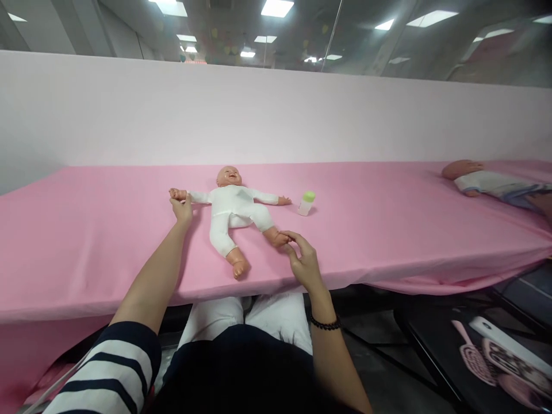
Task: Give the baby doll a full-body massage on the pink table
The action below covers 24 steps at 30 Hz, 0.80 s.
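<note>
A baby doll in a white long-sleeved suit [235, 206] lies on its back on the pink-covered table [86, 241], with its bare limbs spread. My left hand [181, 208] grips the doll's outstretched hand [175, 194] at the left. My right hand [304, 263] pinches the doll's raised foot [280, 238] between thumb and fingers. The doll's other foot [238, 267] rests near the table's front edge. To the right of the doll's free hand stands a small baby bottle with a green cap [306, 202], untouched.
A second baby doll in a white garment [487, 179] lies at the far right, with part of a person's hand [544, 202] at the frame edge. A pale pink wall [259, 115] backs the table. Below right, a dark surface holds a pink hairbrush [474, 359].
</note>
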Motion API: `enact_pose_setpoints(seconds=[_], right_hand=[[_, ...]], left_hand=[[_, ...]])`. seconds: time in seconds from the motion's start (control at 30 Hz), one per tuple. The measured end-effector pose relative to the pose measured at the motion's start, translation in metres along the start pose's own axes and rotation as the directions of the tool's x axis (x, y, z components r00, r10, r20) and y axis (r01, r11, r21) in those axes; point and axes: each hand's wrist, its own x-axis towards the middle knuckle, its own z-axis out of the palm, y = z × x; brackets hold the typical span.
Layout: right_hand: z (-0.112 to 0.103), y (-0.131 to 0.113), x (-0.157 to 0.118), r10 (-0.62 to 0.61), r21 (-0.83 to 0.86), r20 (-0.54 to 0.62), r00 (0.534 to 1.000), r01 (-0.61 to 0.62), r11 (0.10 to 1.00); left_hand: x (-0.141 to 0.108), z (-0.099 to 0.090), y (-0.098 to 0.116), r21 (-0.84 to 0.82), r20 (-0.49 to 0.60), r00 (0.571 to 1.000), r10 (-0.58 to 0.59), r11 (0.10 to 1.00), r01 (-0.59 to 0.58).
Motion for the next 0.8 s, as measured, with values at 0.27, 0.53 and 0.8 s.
enact_pose_setpoints(seconds=[0.27, 0.53, 0.8], right_hand=[[0.045, -0.045, 0.067, -0.182, -0.162, 0.177, 0.967, 0.211, 0.964], [0.047, -0.049, 0.059, -0.138, -0.074, 0.164, 0.977, 0.152, 0.986], [0.0, -0.016, -0.013, -0.009, -0.021, 0.063, 0.998, 0.011, 1.0]], left_hand=[[-0.036, 0.01, 0.057, 0.151, 0.574, 0.651, 0.496, 0.718, -0.68], [-0.042, 0.007, 0.063, 0.214, 0.531, 0.727, 0.435, 0.761, -0.612], [-0.009, 0.016, 0.036, -0.06, 0.009, 0.977, -0.212, 0.975, 0.212]])
